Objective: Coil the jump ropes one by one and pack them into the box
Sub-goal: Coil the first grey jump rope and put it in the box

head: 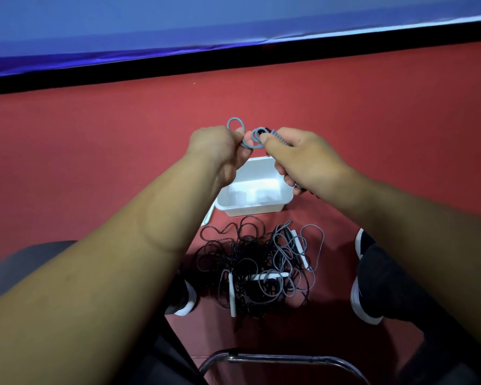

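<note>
Grey jump rope, one, is pinched in loops by fingers of left hand and right hand over the one white box on the floor; one tangle, three white handles, is piled nearer.

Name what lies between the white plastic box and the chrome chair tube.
Head view: a tangled pile of black and grey jump ropes with white handles, on the red floor.

— What do we record underfoot?
— Red floor, bounded far off by a black strip under a blue panel.
— Nearest us?
— A curved metal bar, possibly a chair frame.
</note>
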### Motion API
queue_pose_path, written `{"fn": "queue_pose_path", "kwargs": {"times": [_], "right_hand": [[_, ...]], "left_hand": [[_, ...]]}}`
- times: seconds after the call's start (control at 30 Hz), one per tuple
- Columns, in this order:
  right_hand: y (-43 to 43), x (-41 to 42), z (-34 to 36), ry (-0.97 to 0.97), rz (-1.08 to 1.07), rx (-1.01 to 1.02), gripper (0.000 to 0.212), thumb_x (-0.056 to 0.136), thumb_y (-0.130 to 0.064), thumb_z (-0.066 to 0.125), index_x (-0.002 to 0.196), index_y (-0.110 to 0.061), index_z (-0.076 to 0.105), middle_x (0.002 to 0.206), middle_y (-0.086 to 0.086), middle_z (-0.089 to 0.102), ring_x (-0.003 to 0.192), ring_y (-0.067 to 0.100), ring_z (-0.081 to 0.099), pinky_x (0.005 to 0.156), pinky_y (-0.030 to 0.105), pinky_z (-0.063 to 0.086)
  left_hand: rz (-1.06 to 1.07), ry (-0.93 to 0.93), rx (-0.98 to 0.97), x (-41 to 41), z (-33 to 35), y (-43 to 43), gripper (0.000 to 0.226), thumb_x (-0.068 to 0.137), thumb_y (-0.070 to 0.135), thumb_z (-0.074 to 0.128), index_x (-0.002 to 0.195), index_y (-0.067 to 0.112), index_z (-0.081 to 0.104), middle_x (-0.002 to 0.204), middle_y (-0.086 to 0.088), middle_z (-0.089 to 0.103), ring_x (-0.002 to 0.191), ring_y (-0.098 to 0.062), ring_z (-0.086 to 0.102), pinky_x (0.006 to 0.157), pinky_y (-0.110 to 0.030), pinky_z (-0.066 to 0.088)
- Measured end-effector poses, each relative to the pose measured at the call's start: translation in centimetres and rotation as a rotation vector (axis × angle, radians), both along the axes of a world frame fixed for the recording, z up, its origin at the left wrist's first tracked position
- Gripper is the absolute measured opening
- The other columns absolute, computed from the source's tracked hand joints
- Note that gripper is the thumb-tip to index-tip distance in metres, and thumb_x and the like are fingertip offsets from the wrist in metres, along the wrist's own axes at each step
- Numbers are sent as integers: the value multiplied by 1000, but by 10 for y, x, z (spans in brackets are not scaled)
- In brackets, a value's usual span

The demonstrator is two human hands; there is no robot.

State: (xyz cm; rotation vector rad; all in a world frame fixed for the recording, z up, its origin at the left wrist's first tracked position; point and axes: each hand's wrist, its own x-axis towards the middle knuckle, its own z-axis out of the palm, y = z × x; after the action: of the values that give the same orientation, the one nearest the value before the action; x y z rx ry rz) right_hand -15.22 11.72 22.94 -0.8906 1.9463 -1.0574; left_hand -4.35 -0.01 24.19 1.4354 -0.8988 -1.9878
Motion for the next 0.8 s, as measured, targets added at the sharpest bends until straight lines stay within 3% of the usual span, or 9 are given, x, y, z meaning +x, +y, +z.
{"fn": "queue_pose_path", "kwargs": {"times": [0.1,0.2,0.3,0.53,0.8], "right_hand": [[-1,2,-3,-123,-37,16,49,96,-65,57,94,-17,65,67,0,56,54,21,49,53,36,48],[1,2,-2,-227,-80,37,49,96,-65,56,99,-18,69,69,2,57,55,21,49,57,39,48],[2,-1,1,-275,-104,50,46,96,-64,56,98,-20,68,70,3,58,57,22,50,56,37,48],[3,1,7,-384,-165,46,42,98,-61,54,97,-21,67,76,5,57,56,22,48,57,36,47],[4,-4,8,-431,-121,50,43,99,-62,50,96,-23,66,75,3,57,52,21,48,57,35,48]], "left_hand": [[-111,-69,-61,-2,1,7,28,99,-15,44,95,5,63,79,-11,66,53,-14,59,47,-19,51],[-172,-69,-68,-4,0,8,23,105,-5,48,103,8,67,74,-6,65,48,-8,57,48,-18,49],[-213,-54,-74,-5,2,8,18,108,5,52,108,8,69,77,-3,69,52,-6,58,52,-16,51],[-316,-70,-47,-1,8,9,28,109,4,48,96,14,70,66,0,68,50,-7,59,55,-17,54],[-378,-135,-171,1,5,9,21,104,5,59,112,14,77,72,-1,68,51,-9,55,50,-21,43]]}}
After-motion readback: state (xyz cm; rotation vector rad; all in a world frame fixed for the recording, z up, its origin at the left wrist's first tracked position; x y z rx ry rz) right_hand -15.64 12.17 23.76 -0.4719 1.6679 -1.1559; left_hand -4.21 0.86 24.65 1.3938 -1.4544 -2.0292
